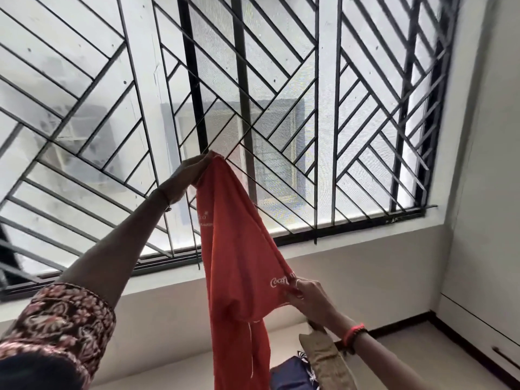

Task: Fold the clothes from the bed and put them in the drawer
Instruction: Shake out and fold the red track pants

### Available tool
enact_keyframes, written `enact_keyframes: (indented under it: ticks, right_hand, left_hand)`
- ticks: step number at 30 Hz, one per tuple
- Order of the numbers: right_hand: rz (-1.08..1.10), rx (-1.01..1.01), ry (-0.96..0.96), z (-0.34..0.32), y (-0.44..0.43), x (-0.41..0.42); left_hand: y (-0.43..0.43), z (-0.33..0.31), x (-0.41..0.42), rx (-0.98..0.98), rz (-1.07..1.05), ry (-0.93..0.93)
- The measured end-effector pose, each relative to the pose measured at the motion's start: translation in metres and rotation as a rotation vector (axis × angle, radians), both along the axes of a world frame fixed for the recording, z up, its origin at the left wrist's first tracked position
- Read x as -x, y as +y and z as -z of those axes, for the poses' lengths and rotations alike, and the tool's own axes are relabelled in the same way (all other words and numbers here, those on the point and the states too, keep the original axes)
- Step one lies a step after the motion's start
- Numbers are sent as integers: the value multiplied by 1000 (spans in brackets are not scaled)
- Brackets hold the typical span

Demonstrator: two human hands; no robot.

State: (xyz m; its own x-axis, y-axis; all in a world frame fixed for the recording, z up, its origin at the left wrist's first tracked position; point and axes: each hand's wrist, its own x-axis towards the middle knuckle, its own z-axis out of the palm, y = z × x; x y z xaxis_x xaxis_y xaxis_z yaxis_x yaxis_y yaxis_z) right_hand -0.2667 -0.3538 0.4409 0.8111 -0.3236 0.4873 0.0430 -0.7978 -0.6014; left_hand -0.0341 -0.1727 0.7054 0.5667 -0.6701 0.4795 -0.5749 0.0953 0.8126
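As two hands (189, 175) (307, 297) grip, one orange garment (239, 263)

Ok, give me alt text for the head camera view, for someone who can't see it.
A person holds a red Coca-Cola garment up before a barred window: the left hand pinches its top edge high, the right hand grips it lower, beside the logo. A tan garment and a navy patterned cloth show beneath.
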Motion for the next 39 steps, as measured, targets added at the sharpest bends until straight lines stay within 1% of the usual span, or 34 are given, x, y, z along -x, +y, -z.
enact_keyframes:
  ticks: [5,8,10,12,14,17,19,22,23,24,26,28,30,31,32,33,35,36,39]
  right_hand:
    - [73,-47,-71,-40,-26,19]
    - [113,-116,-160,-66,-33,24]
    - [130,-101,-203,-80,-35,22]
    - [102,-102,-183,-91,-40,19]
    - [13,-129,-103,-99,-51,18]
    - [-106,-131,6,-113,-61,23]
    - [-161,-179,6,-126,-64,26]
    - [-275,-376,12,-143,-70,30]
    - [-266,-412,38,-144,-72,28]
    - [-228,-391,61,-144,-75,25]
    - [-73,-210,107,-138,-81,14]
    - [92,-9,145,-129,-88,0]
    - [273,211,178,-120,-90,-10]
    - [358,269,223,-116,-84,-11]
    - [422,256,248,-114,-75,-10]
    - [469,209,276,-112,-67,-9]
    - [489,85,317,-110,-51,-10]
    - [452,-51,311,-106,-49,-12]
    - [224,-694,324,-98,-43,-14]
  left_hand:
    - [25,30,-30,-66,-223,-100]
    - [33,51,-47,-184,-365,-219]
    - [37,62,-49,-250,-423,-278]
    - [40,69,-51,-282,-455,-281]
    - [47,74,-55,-306,-496,-272]
    - [56,82,-64,-279,-558,-247]
    - [61,89,-66,-237,-597,-238]
    - [60,96,-58,-141,-668,-237]
    - [58,99,-55,-122,-700,-237]
    - [57,99,-52,-107,-730,-245]
    - [55,102,-47,-84,-740,-280]
    - [58,103,-44,-63,-675,-301]
    - [62,103,-40,-105,-601,-324]
    - [66,103,-38,-143,-559,-347]
    - [70,104,-35,-163,-501,-363]
    - [74,104,-32,-178,-445,-366]
    - [85,106,-27,-199,-342,-282]
    - [91,107,-23,-208,-297,-214]
    - [116,107,-18,-282,-206,-64]
